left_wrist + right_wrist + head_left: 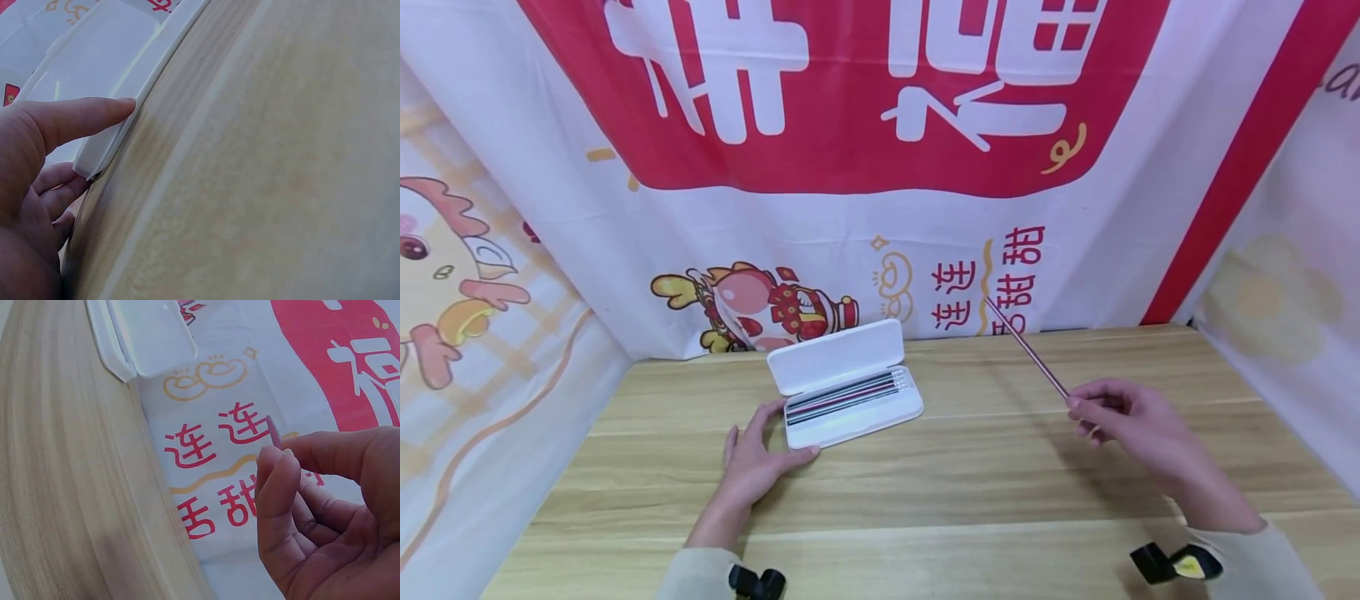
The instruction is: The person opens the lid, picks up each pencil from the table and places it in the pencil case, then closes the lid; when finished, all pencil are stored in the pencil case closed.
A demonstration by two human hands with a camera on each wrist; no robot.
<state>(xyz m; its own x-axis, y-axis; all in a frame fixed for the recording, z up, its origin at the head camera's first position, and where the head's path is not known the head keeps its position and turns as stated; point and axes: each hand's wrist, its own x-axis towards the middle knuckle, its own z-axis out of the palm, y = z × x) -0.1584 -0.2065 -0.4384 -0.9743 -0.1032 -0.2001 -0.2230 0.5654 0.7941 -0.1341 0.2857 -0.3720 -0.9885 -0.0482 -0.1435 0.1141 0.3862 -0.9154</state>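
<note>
A white pencil case (pixel 857 427) lies on the table with its lid (pixel 838 357) raised at the back. Several dark pencils (pixel 842 398) and a reddish one lie side by side in it, pale ends to the right. My left hand (pixel 752 467) holds the case by its left end, the thumb on the front edge and the fingers around the far side. Well to the right, above the table, my right hand (pixel 1138 429) pinches a slim pinkish pencil (pixel 1026 350) near one end between thumb and index finger. The pencil points up and away to the left.
The wooden table (pixel 925 500) meets a white and red printed cloth (pixel 865 175) along its back edge, right behind the raised lid. More printed cloth (pixel 467 292) hangs at the left side, and another cloth (pixel 1285 275) at the right.
</note>
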